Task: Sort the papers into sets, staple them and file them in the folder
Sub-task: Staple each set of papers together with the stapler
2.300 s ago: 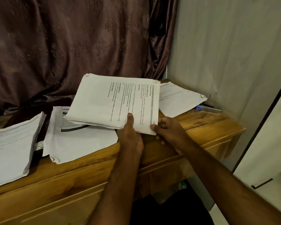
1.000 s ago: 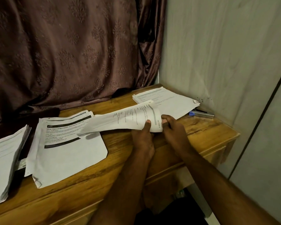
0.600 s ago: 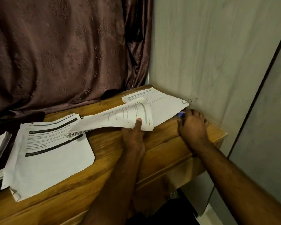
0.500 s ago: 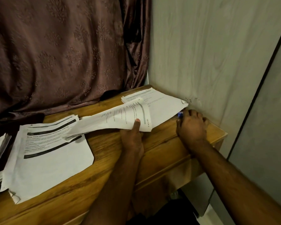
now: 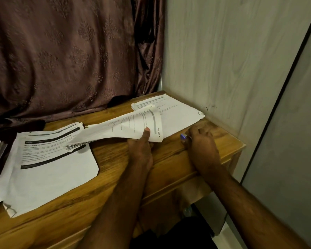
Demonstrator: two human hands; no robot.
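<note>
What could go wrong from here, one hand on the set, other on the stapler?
1. The left hand pinches the paper set at one corner only; its far end sags and fans, so pages may be stapled misaligned.
2. The right hand covers the stapler beside the back stack; lifting it could nudge that stack.

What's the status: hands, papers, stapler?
Left hand grips paper set, raised above desk. Right hand closing on stapler. Nothing blocking.
</note>
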